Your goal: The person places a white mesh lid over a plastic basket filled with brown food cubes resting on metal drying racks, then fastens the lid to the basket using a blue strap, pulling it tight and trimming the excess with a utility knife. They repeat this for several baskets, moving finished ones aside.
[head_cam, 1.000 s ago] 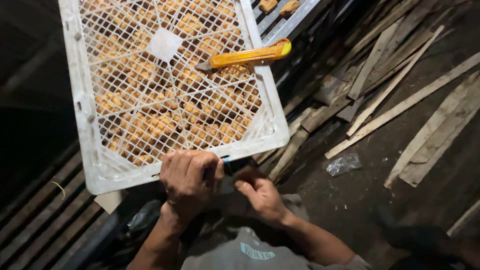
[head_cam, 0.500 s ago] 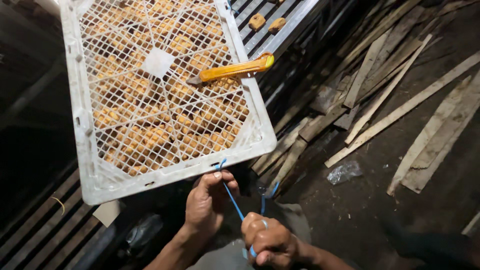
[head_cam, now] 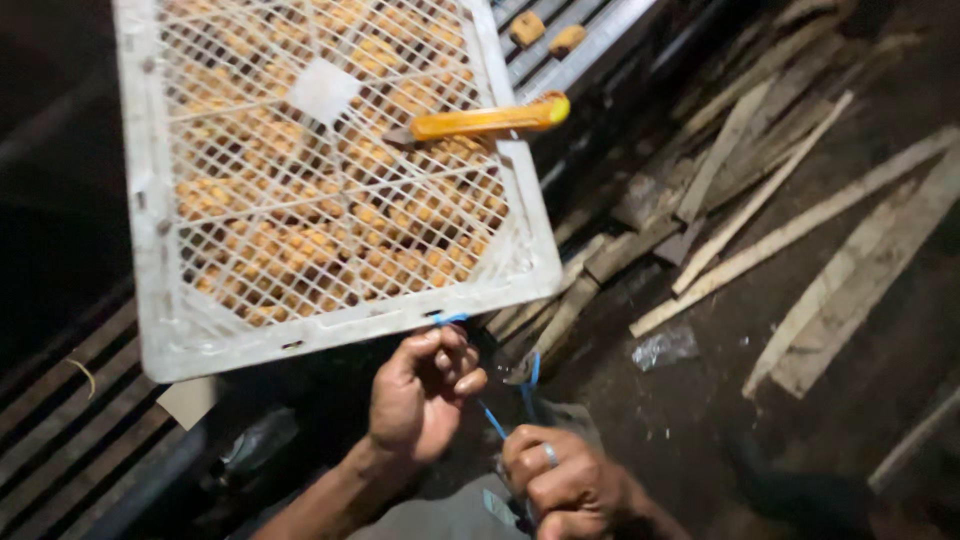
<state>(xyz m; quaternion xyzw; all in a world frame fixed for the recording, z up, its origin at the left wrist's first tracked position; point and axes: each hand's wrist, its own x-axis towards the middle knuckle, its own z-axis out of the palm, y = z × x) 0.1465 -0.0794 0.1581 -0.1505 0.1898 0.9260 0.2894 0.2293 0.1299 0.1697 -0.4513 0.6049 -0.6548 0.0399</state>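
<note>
A white plastic lattice crate (head_cam: 150, 250) lies upside down over several yellow-orange pieces seen through its mesh. An orange-handled utility knife (head_cam: 485, 120) rests on top of it near the right edge. A thin blue string (head_cam: 490, 415) runs from the crate's near rim down between my hands. My left hand (head_cam: 420, 395) pinches the string just below the rim. My right hand (head_cam: 565, 485), with a ring on one finger, is closed around the lower part of the string.
Long wooden slats (head_cam: 790, 235) lie scattered on the dark floor to the right, with a crumpled clear plastic scrap (head_cam: 665, 347) among them. A ribbed metal surface (head_cam: 70, 440) lies under the crate. Two small yellow pieces (head_cam: 545, 32) sit on metal rails at the top.
My hands have gone from bunched together under the crate's rim to apart, drawing the blue string out between them. The view has shifted a little; the crate and knife stay put.
</note>
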